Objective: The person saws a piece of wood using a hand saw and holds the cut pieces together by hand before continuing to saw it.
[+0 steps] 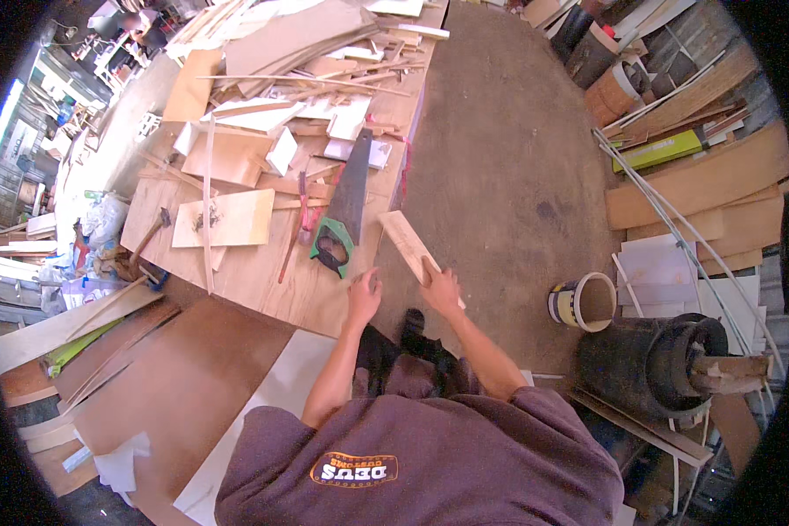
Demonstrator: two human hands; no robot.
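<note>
My right hand (441, 287) is closed around the near end of a short wooden board (403, 240), which slants up and left over the floor beside the table. Close to the table's edge, my left hand (364, 296) holds nothing, its fingers loosely bent and apart. Just beyond it lies a handsaw (351, 193) with a green and black handle, its dark blade pointing away. Left of the saw is a slim red-handled tool (304, 210), its kind unclear. A square light wooden board (223, 219) rests farther left, and a hammer (152, 235) lies at the table's left edge.
Offcuts and thin strips are heaped on the far part of the wooden table (298, 302). On the right, a bucket (583, 302) and a black drum (640, 359) stand on the floor near long rods and leaning boards. A brown sheet (193, 377) lies at lower left.
</note>
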